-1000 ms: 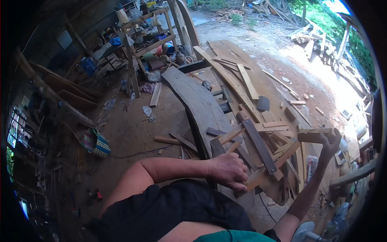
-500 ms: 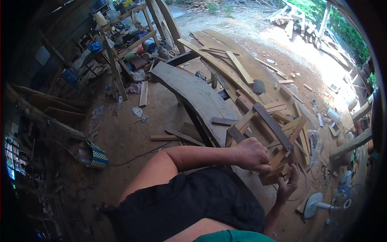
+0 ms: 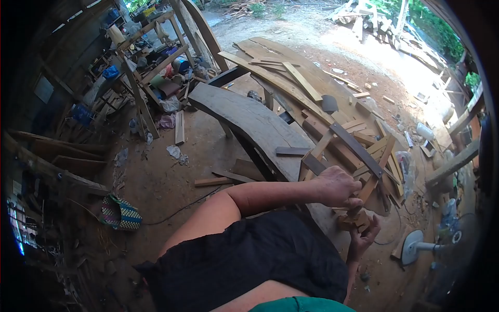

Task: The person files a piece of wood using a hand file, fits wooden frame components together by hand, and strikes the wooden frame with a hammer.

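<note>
My left hand (image 3: 339, 188) is closed, with its fingertips pointing down at a small notched wooden block (image 3: 349, 222). Something small and dark shows under those fingertips, too blurred to name. Around the right side of the block curl the fingers and thumb of my right hand (image 3: 365, 234), which grips it. Just beyond my hands, a wooden frame with a dark brown bar (image 3: 356, 149) rests among loose wood strips. My left forearm reaches across, above the black cloth over my lap (image 3: 249, 249).
A long grey wooden plank (image 3: 249, 117) stands ahead as a bench. Behind it lies a broad board (image 3: 332, 78) with several wood strips. At right is a white round-based stand (image 3: 413, 247). On the floor at left sits a woven basket (image 3: 120, 212).
My left hand has lifted slightly off the wooden block and moved right. The block has turned a little in my right hand. The whole view has shifted slightly.
</note>
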### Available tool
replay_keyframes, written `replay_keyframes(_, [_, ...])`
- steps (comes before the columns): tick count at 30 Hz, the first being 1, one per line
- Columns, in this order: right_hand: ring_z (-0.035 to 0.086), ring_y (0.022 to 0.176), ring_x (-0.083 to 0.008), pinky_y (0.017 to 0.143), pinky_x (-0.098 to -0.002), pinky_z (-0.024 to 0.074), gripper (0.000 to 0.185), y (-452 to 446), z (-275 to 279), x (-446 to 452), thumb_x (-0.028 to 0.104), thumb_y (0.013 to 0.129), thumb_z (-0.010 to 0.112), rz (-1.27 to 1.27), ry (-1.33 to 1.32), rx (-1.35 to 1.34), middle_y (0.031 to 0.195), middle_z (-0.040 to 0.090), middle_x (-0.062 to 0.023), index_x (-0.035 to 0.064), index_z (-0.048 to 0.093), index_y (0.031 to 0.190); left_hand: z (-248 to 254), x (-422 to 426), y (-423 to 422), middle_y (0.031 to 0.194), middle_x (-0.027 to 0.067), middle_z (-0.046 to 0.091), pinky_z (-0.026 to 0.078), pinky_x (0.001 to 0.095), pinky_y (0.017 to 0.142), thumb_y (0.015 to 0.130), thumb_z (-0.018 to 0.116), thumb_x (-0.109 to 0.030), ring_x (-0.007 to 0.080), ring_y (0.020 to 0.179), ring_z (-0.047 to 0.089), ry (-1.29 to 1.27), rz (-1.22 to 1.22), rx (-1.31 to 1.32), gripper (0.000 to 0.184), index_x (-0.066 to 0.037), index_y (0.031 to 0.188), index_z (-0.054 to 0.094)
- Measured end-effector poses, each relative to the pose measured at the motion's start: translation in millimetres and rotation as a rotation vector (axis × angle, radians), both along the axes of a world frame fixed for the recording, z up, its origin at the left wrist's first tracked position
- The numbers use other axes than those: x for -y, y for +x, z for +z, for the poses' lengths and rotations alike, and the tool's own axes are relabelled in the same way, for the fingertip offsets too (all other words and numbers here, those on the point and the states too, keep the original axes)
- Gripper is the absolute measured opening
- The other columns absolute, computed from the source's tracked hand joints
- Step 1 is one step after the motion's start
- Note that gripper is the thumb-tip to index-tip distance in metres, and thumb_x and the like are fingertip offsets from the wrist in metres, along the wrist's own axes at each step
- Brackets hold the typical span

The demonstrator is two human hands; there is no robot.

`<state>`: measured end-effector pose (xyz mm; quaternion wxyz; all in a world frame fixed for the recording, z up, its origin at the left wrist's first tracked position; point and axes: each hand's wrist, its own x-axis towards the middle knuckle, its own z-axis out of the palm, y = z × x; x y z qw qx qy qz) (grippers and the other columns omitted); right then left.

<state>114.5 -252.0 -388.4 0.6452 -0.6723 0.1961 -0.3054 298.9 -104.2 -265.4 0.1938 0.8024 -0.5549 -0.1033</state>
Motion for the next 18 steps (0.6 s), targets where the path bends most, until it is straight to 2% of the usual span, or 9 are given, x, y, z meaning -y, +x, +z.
replay_keyframes(5, [0.055, 0.101, -0.0174, 0.088, -0.031, 0.0454, 0.06, -9.3, -26.0, -3.7, 0.007, 0.075, 0.08, -0.01, -0.079, -0.12, 0.109, 0.056, -0.009, 0.003, 0.045, 0.124, 2.7, 1.9, -1.0, 0.08, 0.0182, 0.064, 0.047, 0.0477, 0.076, 0.09, 0.053, -0.051, 0.0375, 0.084, 0.065, -0.032, 0.028, -0.036, 0.048, -0.003, 0.094, 0.055])
replay_keyframes(6, [0.053, 0.101, -0.0157, 0.088, -0.0287, 0.0448, 0.054, -10.0, -25.8, -6.0, 0.013, 0.079, 0.079, -0.034, -0.236, -0.156, 0.109, 0.055, -0.0068, 0.0024, 0.047, 0.121, 3.7, 2.9, -0.8, 0.081, 0.0189, 0.064, 0.047, 0.048, 0.077, 0.089, 0.056, -0.051, 0.0384, 0.084, 0.064, -0.006, 0.057, -0.052, 0.047, -0.004, 0.096, 0.054])
replay_keyframes(8, [0.058, 0.096, -0.0204, 0.085, -0.0315, 0.0466, 0.058, -9.1, -30.0, -7.4, 0.017, 0.077, 0.08, -0.047, -0.327, -0.151, 0.107, 0.058, -0.0097, 0.005, 0.046, 0.123, 2.9, 4.2, 0.0, 0.085, 0.0181, 0.065, 0.049, 0.0466, 0.074, 0.087, 0.058, -0.053, 0.0392, 0.082, 0.064, 0.006, 0.079, -0.04, 0.049, -0.006, 0.098, 0.053])
replay_keyframes(9, [0.059, 0.098, -0.0224, 0.085, -0.0324, 0.0471, 0.057, -8.5, -14.2, -14.2, 0.018, 0.079, 0.078, -0.065, -0.345, -0.241, 0.109, 0.058, -0.0112, 0.0056, 0.045, 0.124, 5.0, 6.7, -2.1, 0.085, 0.0169, 0.065, 0.049, 0.0472, 0.072, 0.086, 0.058, -0.053, 0.0383, 0.082, 0.064, 0.048, 0.109, -0.017, 0.048, -0.007, 0.097, 0.053])
replay_keyframes(11, [0.061, 0.102, -0.0277, 0.084, -0.0362, 0.0485, 0.06, -7.7, -17.7, -13.0, 0.021, 0.08, 0.077, -0.066, -0.399, -0.252, 0.112, 0.059, -0.0158, 0.0077, 0.041, 0.126, -7.6, 10.2, -0.7, 0.082, 0.0172, 0.065, 0.049, 0.0472, 0.07, 0.086, 0.058, -0.053, 0.0371, 0.081, 0.064, 0.001, 0.101, -0.002, 0.047, -0.007, 0.094, 0.053])
replay_keyframes(12, [0.063, 0.1, -0.0306, 0.082, -0.0373, 0.0496, 0.06, -7.4, -17.2, -12.7, 0.023, 0.08, 0.077, -0.062, -0.358, -0.258, 0.109, 0.061, -0.0173, 0.0086, 0.041, 0.125, -10.6, 11.8, -2.2, 0.081, 0.0165, 0.066, 0.049, 0.047, 0.07, 0.087, 0.057, -0.054, 0.0363, 0.08, 0.065, 0.039, 0.097, 0.011, 0.047, -0.008, 0.094, 0.054])
replay_keyframes(16, [0.066, 0.093, -0.0304, 0.077, -0.0392, 0.051, 0.056, -3.9, -8.0, -17.6, 0.021, 0.079, 0.078, -0.08, -0.371, -0.301, 0.101, 0.063, -0.0153, 0.0091, 0.042, 0.121, -17.7, 16.7, -2.6, 0.078, 0.0137, 0.067, 0.048, 0.0455, 0.07, 0.088, 0.05, -0.061, 0.0324, 0.078, 0.066, 0.126, 0.077, 0.049, 0.052, -0.01, 0.096, 0.058])
replay_keyframes(18, [0.066, 0.091, -0.0297, 0.076, -0.0397, 0.0514, 0.055, -0.3, -6.4, -21.0, 0.02, 0.079, 0.078, -0.063, -0.36, -0.313, 0.099, 0.064, -0.0145, 0.0093, 0.043, 0.12, -19.7, 16.5, -1.8, 0.078, 0.011, 0.068, 0.049, 0.0435, 0.07, 0.09, 0.042, -0.066, 0.0294, 0.079, 0.067, 0.114, 0.05, 0.095, 0.059, -0.012, 0.1, 0.06])
